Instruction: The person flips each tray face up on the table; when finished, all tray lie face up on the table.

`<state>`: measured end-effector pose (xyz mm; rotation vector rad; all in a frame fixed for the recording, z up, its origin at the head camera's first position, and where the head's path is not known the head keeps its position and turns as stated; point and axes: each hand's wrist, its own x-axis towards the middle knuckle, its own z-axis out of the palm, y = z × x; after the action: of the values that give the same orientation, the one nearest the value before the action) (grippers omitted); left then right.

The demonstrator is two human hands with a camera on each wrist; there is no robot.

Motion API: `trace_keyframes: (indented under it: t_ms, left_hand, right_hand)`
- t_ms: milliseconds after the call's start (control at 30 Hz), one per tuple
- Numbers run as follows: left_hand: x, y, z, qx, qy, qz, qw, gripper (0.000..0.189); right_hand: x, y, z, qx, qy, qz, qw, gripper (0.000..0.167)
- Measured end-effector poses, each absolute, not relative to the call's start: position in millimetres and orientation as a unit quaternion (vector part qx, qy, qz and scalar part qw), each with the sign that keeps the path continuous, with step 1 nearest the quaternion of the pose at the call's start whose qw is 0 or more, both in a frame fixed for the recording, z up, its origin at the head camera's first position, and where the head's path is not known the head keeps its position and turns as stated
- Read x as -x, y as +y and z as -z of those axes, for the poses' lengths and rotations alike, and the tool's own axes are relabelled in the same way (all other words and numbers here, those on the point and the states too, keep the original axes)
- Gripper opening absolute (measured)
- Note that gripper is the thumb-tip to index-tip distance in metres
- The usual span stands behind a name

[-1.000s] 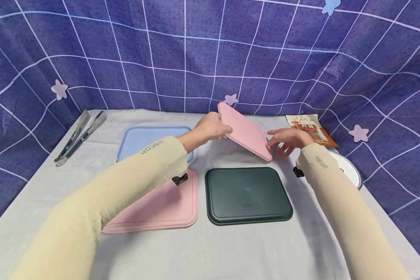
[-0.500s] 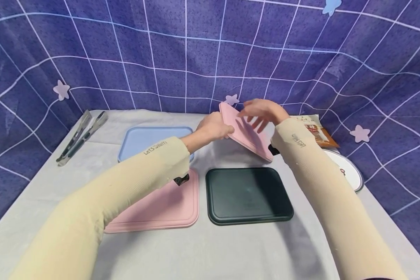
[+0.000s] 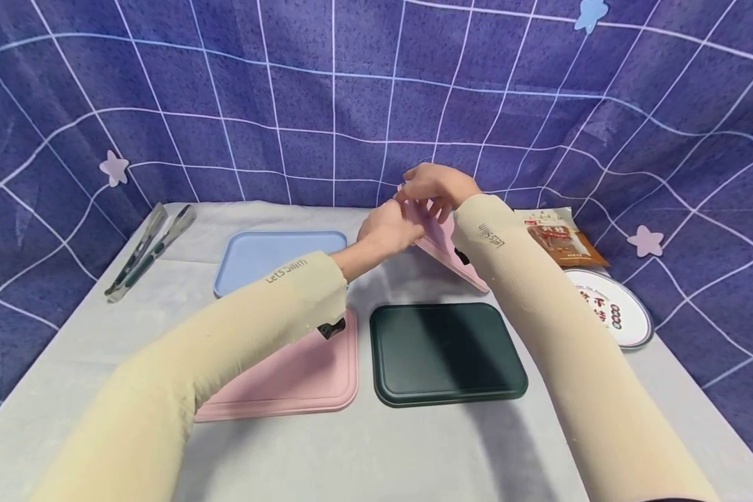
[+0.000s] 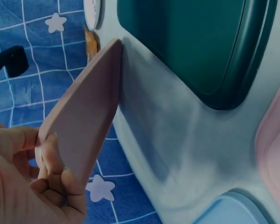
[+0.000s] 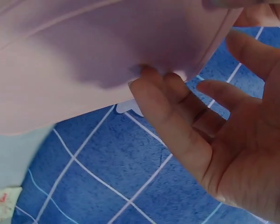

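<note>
My left hand (image 3: 389, 226) grips the raised end of a pink rectangular tray (image 4: 84, 107), which stands tilted with its far-right end low at the table. Close above, the right hand (image 3: 436, 187) is at the tray's upper corner. In the right wrist view its loosely bent fingers (image 5: 170, 123) are at the tray's edge; whether they touch it is unclear. A dark green tray (image 3: 448, 354) lies flat in front. Another pink tray (image 3: 288, 376) lies left of it, partly under the left forearm. Farther back is a light blue tray (image 3: 276, 252).
Metal tongs (image 3: 150, 251) with dark handles lie at the far left. On the right are a brown-and-white food packet (image 3: 558, 237) and a round white plate (image 3: 615, 307) with red markings. A blue gridded cloth (image 3: 301, 97) hangs behind the table.
The right hand has moved left and up from the tray's low right end, across its face, to the upper corner beside the left hand. The left hand keeps its grip and the tray stays tilted.
</note>
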<state>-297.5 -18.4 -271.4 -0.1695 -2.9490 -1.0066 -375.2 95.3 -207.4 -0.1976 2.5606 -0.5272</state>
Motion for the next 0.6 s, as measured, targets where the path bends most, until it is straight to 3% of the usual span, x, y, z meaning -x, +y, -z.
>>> trace_keyframes:
  t_ms: [267,600]
  left_hand:
    - [296.1,-17.8,270.5,0.05,-0.947,0.316,0.012,0.024]
    - [293.0,-15.0,270.5,0.059,-0.941,0.332,0.03,0.026]
  right_hand:
    - [371.4,79.6,202.4,0.045,0.963,0.102,0.245,0.029]
    - [368.1,70.5,201.7,0.002,0.978,0.032,0.208,0.027]
